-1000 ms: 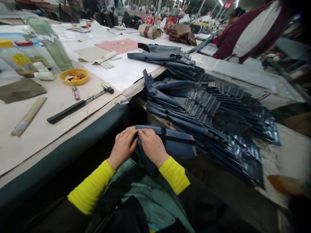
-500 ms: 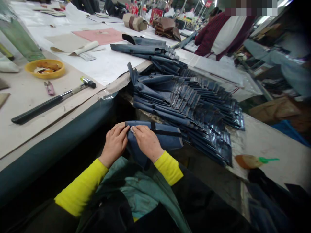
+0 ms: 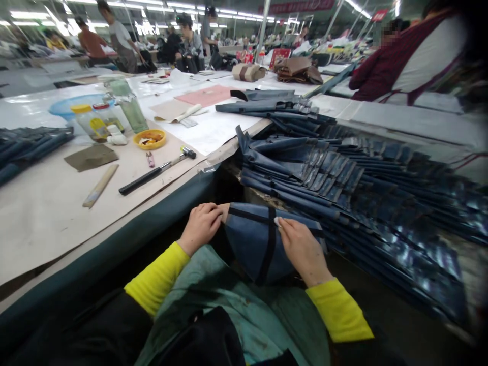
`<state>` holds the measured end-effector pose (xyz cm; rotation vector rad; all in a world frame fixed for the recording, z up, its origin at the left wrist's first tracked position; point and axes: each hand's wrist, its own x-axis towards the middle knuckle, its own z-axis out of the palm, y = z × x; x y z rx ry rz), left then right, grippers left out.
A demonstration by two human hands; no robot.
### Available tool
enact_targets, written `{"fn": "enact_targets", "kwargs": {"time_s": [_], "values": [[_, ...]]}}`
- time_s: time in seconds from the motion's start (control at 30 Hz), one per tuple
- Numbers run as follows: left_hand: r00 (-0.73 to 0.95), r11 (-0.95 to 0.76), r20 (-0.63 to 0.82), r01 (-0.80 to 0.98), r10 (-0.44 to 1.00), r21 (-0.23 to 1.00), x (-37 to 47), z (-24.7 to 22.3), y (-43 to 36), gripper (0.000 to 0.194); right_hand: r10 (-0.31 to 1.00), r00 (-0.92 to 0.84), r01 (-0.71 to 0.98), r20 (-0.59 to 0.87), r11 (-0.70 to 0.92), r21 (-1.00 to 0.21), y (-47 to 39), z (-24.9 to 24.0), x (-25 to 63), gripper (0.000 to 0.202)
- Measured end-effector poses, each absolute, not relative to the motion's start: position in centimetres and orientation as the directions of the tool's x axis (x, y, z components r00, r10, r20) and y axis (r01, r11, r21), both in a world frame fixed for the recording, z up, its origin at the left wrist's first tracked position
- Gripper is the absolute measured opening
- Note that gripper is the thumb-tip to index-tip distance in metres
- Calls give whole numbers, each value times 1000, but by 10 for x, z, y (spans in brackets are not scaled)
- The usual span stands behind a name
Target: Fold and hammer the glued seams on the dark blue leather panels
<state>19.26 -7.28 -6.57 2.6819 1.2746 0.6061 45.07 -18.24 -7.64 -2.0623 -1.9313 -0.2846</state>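
A dark blue leather-like panel (image 3: pixel 247 239) with crossing black strips lies over my lap, tilted toward me. My left hand (image 3: pixel 201 226) grips its left end, fingers folded over the edge. Between the thumb and fingers of my right hand (image 3: pixel 303 249) is a small white wad (image 3: pixel 276 221), perhaps cloth. It touches the panel beside the upright black strip (image 3: pixel 271 239). The panel's lower part hangs down by the green apron (image 3: pixel 229 300). Right behind it lies a long overlapping stack of similar blue pieces (image 3: pixel 324 168).
On the table (image 3: pixel 46 223) at left lie a black-handled tool (image 3: pixel 145 179), pink snips (image 3: pixel 150 159), a flat wooden stick (image 3: pixel 100 186) and a yellow dish (image 3: pixel 149 139). A green bottle (image 3: pixel 131 109) and jars (image 3: pixel 89 122) stand behind. A co-worker (image 3: pixel 412 61) stands at far right.
My right hand has slid right along the panel with the white wad, away from my left hand. More of the panel's face shows. The view has tilted up and turned left.
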Motion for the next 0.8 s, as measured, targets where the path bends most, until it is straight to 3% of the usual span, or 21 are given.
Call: {"fn": "enact_targets", "kwargs": {"time_s": [0.1, 0.2, 0.33, 0.5, 0.63, 0.7, 0.8], "values": [[474, -580, 404, 791, 782, 195, 139, -42, -46, 31, 924, 85, 993, 373, -46, -111, -192, -86, 461, 32], [278, -376, 486, 919, 828, 114, 86, -21, -10, 39, 914, 95, 990, 395, -47, -129, -200, -91, 466, 32], [142, -146, 255, 989, 956, -4, 52, -13, 32, 45, 905, 118, 989, 409, -70, -131, -202, -90, 462, 31], [96, -95, 98, 995, 990, -18, 62, -11, 54, 48, 908, 150, 987, 391, -112, -119, -204, -82, 456, 30], [114, -117, 29, 977, 993, 177, 77, 4, 32, 48, 912, 165, 984, 376, -126, -126, -220, -83, 459, 29], [145, -132, -3, 911, 989, 391, 85, 10, 3, 48, 906, 177, 981, 383, -132, -143, -230, -86, 461, 30], [258, -80, -159, 721, 953, 689, 101, 9, -52, 52, 896, 195, 976, 399, -136, -171, -239, -89, 463, 30]]}}
